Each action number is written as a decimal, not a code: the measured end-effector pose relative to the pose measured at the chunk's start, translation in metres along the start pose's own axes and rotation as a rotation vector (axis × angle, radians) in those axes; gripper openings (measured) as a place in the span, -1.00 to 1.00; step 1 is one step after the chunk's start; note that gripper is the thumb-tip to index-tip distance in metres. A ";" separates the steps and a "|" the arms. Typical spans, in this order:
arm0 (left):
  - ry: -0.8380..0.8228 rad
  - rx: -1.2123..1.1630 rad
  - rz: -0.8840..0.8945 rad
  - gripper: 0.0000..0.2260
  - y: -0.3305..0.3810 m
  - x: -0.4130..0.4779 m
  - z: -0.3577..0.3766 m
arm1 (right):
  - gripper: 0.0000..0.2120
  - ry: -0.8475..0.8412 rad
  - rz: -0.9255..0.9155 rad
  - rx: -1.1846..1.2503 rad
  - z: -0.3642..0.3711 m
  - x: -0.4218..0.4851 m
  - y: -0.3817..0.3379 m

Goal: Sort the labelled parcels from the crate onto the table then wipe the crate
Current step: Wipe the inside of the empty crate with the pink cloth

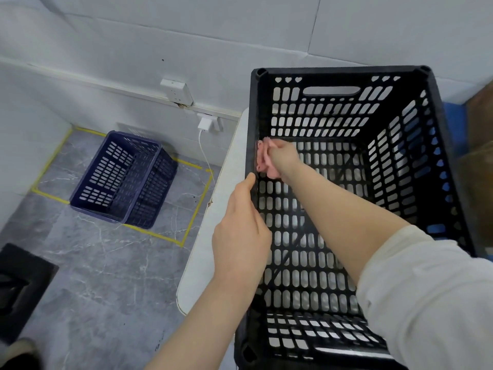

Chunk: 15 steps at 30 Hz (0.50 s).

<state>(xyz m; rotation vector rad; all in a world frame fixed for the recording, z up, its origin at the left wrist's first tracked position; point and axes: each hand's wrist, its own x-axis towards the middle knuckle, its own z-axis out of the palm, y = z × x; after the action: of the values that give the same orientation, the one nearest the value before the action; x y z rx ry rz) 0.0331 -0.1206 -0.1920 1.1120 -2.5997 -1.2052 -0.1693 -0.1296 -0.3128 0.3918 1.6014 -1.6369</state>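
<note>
inside, pink cloth (264, 158) against crate wall (266, 204)

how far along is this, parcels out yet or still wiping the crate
Parcels look done: the black crate on the table holds none, though none show on the table in view. Wiping is in hand: the right hand presses a pink cloth to the inner left wall while the left hand grips the rim. Other walls and floor likely remain.
</note>
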 end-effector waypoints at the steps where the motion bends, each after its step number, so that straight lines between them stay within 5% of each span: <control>1: -0.002 0.002 -0.002 -0.54 0.001 0.000 0.000 | -0.82 0.020 -0.063 0.004 0.003 -0.009 -0.008; 9: 0.005 -0.016 0.013 -0.53 0.002 -0.003 -0.002 | -0.87 -0.053 -0.623 0.101 0.030 -0.092 -0.096; 15: 0.008 -0.013 0.011 -0.51 0.002 -0.003 -0.002 | -0.84 0.320 -0.595 -0.135 0.040 -0.063 -0.030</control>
<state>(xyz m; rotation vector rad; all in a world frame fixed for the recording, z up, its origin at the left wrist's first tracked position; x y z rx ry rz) 0.0344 -0.1189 -0.1886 1.0965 -2.5850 -1.2113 -0.1387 -0.1503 -0.2416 0.1074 2.2080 -1.9500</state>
